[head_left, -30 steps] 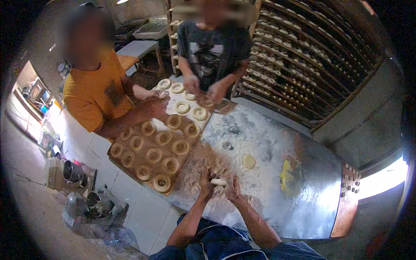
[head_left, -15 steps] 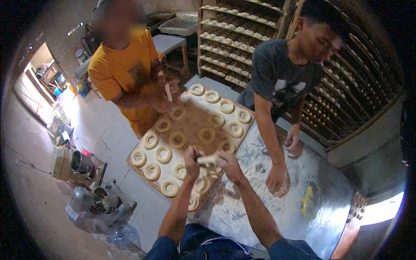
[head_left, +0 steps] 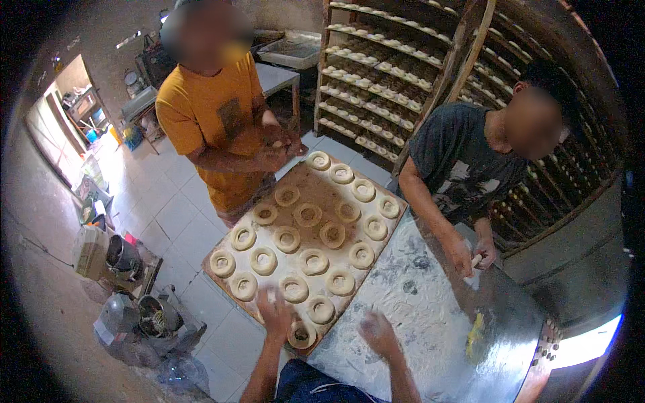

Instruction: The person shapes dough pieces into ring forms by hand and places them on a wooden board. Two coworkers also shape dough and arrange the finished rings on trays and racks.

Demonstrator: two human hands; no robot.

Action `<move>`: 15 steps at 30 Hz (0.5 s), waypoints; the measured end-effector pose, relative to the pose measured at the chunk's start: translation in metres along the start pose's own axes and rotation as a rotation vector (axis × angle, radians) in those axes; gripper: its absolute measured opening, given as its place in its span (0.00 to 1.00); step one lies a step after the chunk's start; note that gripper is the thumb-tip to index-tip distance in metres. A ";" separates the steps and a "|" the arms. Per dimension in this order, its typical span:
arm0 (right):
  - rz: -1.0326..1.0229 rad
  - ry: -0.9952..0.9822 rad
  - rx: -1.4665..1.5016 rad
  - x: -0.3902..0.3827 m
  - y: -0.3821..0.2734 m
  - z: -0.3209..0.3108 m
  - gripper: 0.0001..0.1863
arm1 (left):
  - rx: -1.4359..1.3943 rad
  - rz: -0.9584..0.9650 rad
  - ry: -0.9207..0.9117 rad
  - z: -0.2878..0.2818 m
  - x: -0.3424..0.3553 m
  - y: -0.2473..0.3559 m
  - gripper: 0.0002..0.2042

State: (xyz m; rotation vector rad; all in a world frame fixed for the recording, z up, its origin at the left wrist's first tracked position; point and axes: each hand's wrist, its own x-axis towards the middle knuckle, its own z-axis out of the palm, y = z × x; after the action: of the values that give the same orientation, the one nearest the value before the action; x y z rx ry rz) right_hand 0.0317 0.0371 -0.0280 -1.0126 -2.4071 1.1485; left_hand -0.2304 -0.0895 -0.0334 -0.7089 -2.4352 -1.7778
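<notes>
Rows of pale dough rings [head_left: 314, 262] lie on a floured wooden board [head_left: 310, 190]. My left hand [head_left: 275, 318] is low over the board's near left corner, palm down with its fingers spread, beside the nearest dough rings. A whitish patch shows at its fingertips; blur hides whether that is dough or flour. To the right, my right hand [head_left: 380, 334] hovers above the floured metal table [head_left: 410, 312]. Motion smears its fingers, and no dough shows in it.
Across the board stands a person in an orange shirt [head_left: 208, 101], hands together. At right, a person in a grey shirt [head_left: 463, 151] holds a small pale piece over the table. Racks of dough [head_left: 376, 84] stand behind; mixers [head_left: 144, 316] are at left.
My hands have come apart; the dough piece between them is gone from there. The left went toward the board's near corner, the right over the table. The grey-shirted person's hands have come together.
</notes>
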 end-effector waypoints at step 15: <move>0.284 0.378 0.811 -0.103 -0.019 -0.056 0.23 | -0.238 0.595 -0.709 0.038 -0.129 0.128 0.10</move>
State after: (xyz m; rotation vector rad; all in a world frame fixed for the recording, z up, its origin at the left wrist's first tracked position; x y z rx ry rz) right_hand 0.1252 -0.0113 0.0267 -1.1428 -1.3254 1.6406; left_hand -0.0575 -0.0674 0.0294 -2.1202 -1.9433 -1.7434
